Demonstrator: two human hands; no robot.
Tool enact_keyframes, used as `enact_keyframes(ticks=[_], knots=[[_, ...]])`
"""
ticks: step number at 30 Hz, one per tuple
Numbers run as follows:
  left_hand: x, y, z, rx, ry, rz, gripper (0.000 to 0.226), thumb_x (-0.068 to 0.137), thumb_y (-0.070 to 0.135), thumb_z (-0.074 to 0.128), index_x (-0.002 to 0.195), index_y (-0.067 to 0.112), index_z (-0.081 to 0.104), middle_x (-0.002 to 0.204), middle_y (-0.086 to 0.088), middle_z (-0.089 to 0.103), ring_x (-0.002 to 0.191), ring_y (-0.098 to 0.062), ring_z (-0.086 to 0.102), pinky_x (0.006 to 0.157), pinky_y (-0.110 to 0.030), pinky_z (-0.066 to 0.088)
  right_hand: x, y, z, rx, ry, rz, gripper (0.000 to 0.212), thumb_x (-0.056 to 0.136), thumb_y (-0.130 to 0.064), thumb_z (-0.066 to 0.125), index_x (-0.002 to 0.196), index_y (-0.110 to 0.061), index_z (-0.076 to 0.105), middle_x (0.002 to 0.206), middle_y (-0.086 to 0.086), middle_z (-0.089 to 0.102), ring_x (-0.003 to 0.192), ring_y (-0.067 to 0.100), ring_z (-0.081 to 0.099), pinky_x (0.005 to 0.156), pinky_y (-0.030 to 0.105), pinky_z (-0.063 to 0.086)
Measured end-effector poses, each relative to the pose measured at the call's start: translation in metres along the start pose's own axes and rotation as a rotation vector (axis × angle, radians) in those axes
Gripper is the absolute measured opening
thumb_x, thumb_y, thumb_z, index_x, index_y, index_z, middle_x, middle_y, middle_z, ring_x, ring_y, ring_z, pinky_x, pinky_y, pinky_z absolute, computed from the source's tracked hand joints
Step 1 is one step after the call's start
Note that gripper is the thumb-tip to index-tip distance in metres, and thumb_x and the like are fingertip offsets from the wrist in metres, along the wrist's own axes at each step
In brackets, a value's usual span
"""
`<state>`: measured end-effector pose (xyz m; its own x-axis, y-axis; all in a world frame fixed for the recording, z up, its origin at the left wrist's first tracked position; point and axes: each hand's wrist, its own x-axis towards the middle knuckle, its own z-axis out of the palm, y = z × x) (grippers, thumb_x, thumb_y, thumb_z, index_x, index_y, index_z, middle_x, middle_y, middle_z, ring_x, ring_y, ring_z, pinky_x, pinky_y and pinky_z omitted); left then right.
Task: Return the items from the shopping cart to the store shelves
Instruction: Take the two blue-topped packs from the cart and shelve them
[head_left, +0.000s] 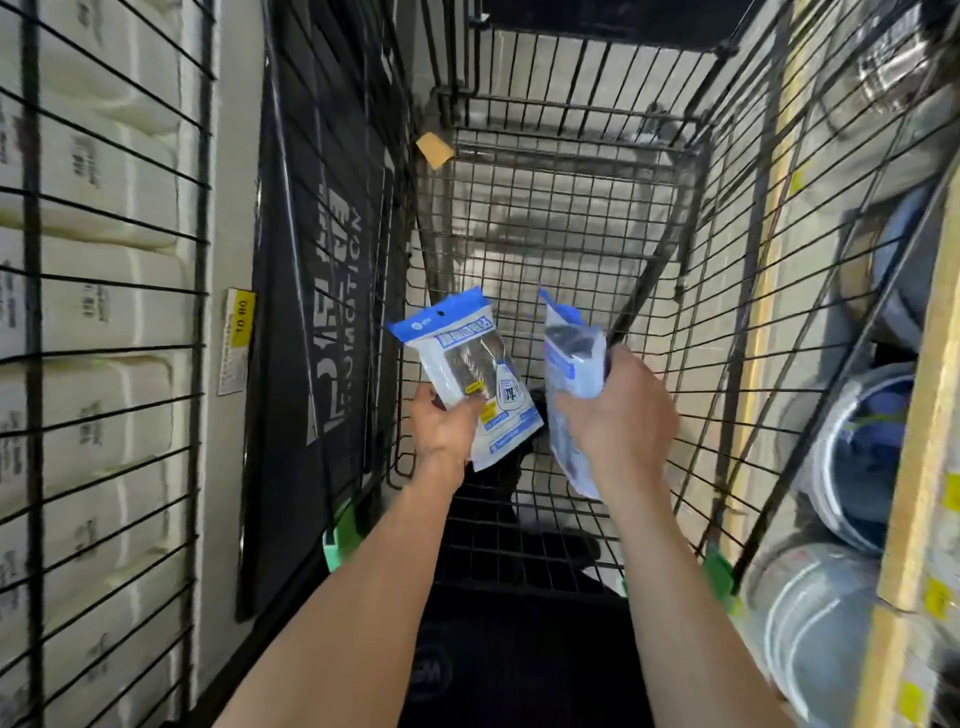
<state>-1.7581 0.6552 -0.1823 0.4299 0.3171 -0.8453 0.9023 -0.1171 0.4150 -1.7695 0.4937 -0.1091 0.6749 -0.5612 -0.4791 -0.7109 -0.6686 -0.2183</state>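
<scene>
Both my arms reach down into a black wire shopping cart (566, 218). My left hand (441, 426) grips a flat blue-and-white packet (467, 364) with a dark item showing through its window, held face up. My right hand (618, 415) is closed on a second blue-and-white packet (571, 358), turned edge-on and blurred. The two packets are apart, side by side above the cart floor. A dark shape (498, 478) lies on the cart floor beneath my hands; I cannot tell what it is.
White sacks (104, 291) are stacked behind a wire grid on the left, with a yellow price tag (236, 338) beside them. A black promotion banner (322, 312) hangs on the cart's left side. Shiny metal duct pipes (852, 457) fill the yellow-edged shelf on the right.
</scene>
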Motion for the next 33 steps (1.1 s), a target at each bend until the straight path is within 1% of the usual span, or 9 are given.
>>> enact_keyframes(ticks=[3,6,9,14,16,21,26,30,33], knots=[[-0.005,-0.001,0.006,0.025,-0.013,0.081,0.034,0.079,0.014,0.079,0.104,0.027,0.060,0.093,0.001,0.072,0.086,-0.021,0.071,0.074,-0.030,0.057,0.003,-0.016,0.041,0.236,-0.196,-0.107,0.046,0.070,-0.060,0.075,0.086,-0.020,0.058,0.086,-0.005,0.062,0.077,0.017,0.058,0.066,0.029,0.045],[-0.002,0.002,0.002,0.003,-0.010,0.063,0.034,0.084,0.007,0.075,0.114,0.013,0.060,0.088,0.004,0.067,0.073,-0.009,0.064,0.051,-0.013,0.049,0.019,-0.013,0.068,0.393,-0.404,-0.186,0.033,0.088,-0.047,0.069,0.082,-0.015,0.066,0.091,-0.001,0.052,0.085,0.017,0.057,0.079,0.026,0.045],[0.009,0.003,-0.005,0.023,-0.024,0.051,0.038,0.082,0.006,0.077,0.116,0.009,0.059,0.103,-0.004,0.071,0.077,-0.010,0.065,0.059,-0.019,0.049,0.040,0.015,0.085,0.462,-0.297,-0.110,0.014,0.086,-0.019,0.075,0.092,-0.009,0.067,0.101,0.006,0.055,0.094,0.025,0.062,0.077,0.022,0.048],[0.021,0.010,-0.004,0.031,-0.056,0.000,0.042,0.078,0.009,0.079,0.113,0.024,0.063,0.102,0.004,0.073,0.091,-0.020,0.071,0.089,-0.042,0.059,0.057,0.049,0.089,0.275,-0.176,-0.028,0.037,0.082,-0.028,0.080,0.109,-0.009,0.062,0.114,0.009,0.055,0.107,0.026,0.055,0.088,0.036,0.046],[0.026,0.010,-0.002,0.011,-0.049,-0.006,0.041,0.080,0.010,0.077,0.115,0.026,0.064,0.098,0.005,0.073,0.089,-0.019,0.072,0.088,-0.042,0.059,0.068,0.051,0.085,0.295,-0.155,0.010,0.041,0.083,-0.032,0.079,0.111,-0.009,0.060,0.113,0.008,0.057,0.105,0.026,0.057,0.088,0.038,0.049],[0.026,0.011,0.001,-0.066,-0.066,0.024,0.036,0.089,0.005,0.072,0.122,0.016,0.064,0.105,-0.003,0.075,0.084,-0.016,0.072,0.073,-0.029,0.057,0.085,0.043,0.083,0.597,-0.428,0.215,0.058,0.080,-0.029,0.083,0.124,-0.011,0.048,0.110,-0.001,0.058,0.095,0.017,0.058,0.082,0.030,0.046],[0.022,0.022,0.001,-0.050,-0.119,0.064,0.031,0.093,0.003,0.067,0.121,0.016,0.063,0.100,0.001,0.075,0.074,-0.007,0.071,0.059,-0.021,0.059,0.090,0.044,0.092,0.655,-0.416,0.275,0.071,0.069,-0.021,0.091,0.126,-0.008,0.050,0.113,0.000,0.060,0.102,0.019,0.060,0.088,0.030,0.047],[0.016,0.043,-0.003,0.046,-0.189,0.180,0.034,0.093,0.003,0.066,0.122,0.020,0.061,0.103,0.002,0.075,0.080,-0.004,0.073,0.070,-0.025,0.061,0.082,0.044,0.077,0.777,-0.420,0.280,0.084,0.060,-0.013,0.095,0.130,-0.008,0.048,0.115,-0.001,0.061,0.106,0.017,0.060,0.093,0.031,0.048],[0.001,0.072,-0.009,0.108,-0.298,0.303,0.034,0.093,-0.001,0.064,0.122,0.017,0.060,0.103,0.002,0.074,0.084,-0.005,0.073,0.075,-0.026,0.061,0.071,0.045,0.046,0.917,-0.389,0.269,0.067,0.058,-0.008,0.095,0.113,-0.015,0.056,0.099,-0.003,0.070,0.093,0.016,0.068,0.082,0.029,0.057]])
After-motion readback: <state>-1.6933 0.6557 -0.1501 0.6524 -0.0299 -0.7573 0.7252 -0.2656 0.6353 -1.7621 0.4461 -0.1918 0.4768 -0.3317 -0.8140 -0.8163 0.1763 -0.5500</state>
